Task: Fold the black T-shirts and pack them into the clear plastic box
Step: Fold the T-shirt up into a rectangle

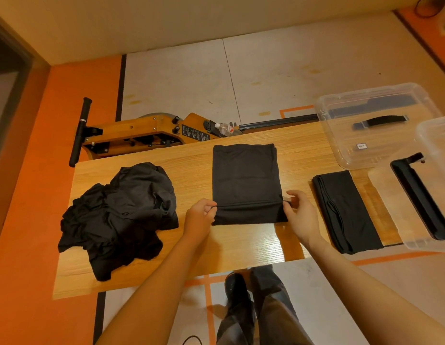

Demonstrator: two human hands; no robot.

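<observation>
Left hand [200, 215] and right hand [300, 215] each pinch a near corner of the shirt [245, 180] lying mid-counter [241, 245], its near edge folded over. Uneven lifting would likely skew the fold; the box [438, 185] waits far right.

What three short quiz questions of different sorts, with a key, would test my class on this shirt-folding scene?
1. True or false: both hands pinch the near end of the half-folded T-shirt.
2. Multiple choice: the heap of unfolded T-shirts lies A) inside the clear plastic box, B) on the table at the person's left, C) on the floor.
3. Fill in: the folded T-shirt lies between the half-folded one and the ____.

Key:
1. True: the left hand and right hand each pinch a corner.
2. B
3. Box; its lid lies beyond.
</observation>
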